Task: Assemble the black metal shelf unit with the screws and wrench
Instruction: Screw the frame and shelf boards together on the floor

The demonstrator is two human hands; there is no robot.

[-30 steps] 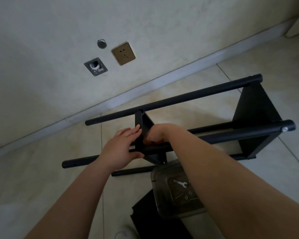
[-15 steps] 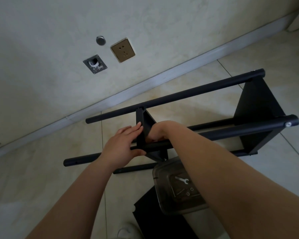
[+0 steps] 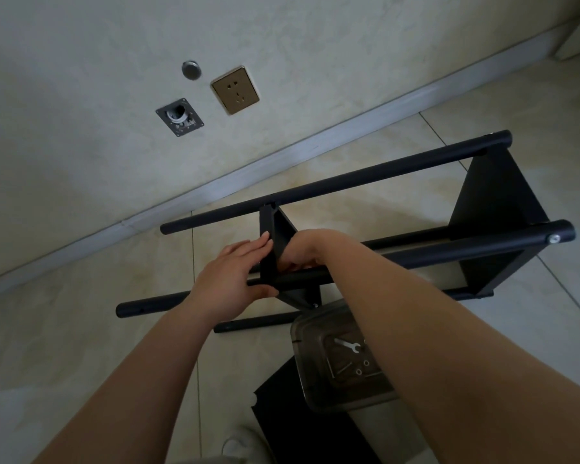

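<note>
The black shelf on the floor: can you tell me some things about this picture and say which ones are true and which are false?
1. The black shelf frame lies on its side on the tiled floor. True.
2. The wrench is in the right hand. False: it lies in the clear plastic box, along with small bits of hardware.
3. The left hand rests flat against the middle shelf panel. True.
4. Something is plugged into the wall socket. False: nothing is plugged in.
5. A silver screw shows at the end of the near pole. True.
</note>
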